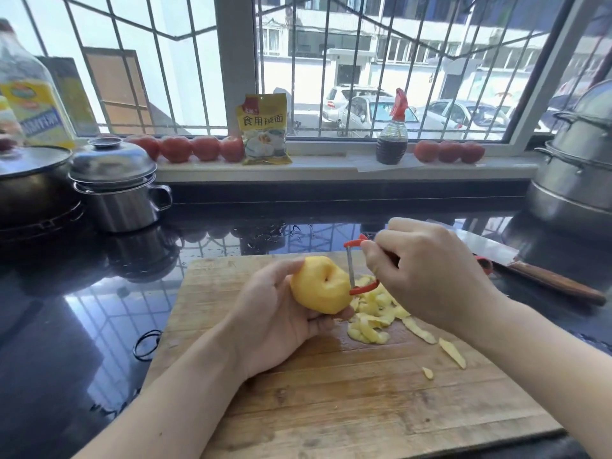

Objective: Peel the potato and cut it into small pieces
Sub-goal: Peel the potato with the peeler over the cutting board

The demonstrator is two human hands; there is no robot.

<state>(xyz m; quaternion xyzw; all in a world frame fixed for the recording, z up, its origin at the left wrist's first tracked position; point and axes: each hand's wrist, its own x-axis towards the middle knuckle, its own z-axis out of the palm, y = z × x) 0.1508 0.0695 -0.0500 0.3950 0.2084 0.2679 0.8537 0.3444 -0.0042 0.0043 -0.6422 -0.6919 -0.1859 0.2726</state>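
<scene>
Yellow and almost wholly bare of skin, the potato point(319, 285) sits in the cupped left hand point(275, 321) above the wooden cutting board point(331, 392), fingers wrapped under and behind it, with a small dark eye facing the camera. At 3 o'clock of the potato the right hand point(427, 276) is clenched round the handle of a red-framed peeler point(356, 271), whose metal blade stands nearly upright and touches the potato's right flank. A heap of pale peelings point(374, 318) lies on the board just under the peeler, with 3 loose strips trailing away toward 4 o'clock. A cleaver point(516, 260) with a brown wooden handle rests on the dark glossy surface point(82, 309) at 2 o'clock of the board, near the right hand. A black elastic band point(147, 344) lies on the surface at the board's 9 o'clock edge. Far off at 10 o'clock stands a lidded steel pot point(116, 190); along the windowsill point(331, 167) at 12 o'clock are tomatoes point(192, 148), a yellow packet point(263, 129) and a dark sauce bottle point(392, 137).
</scene>
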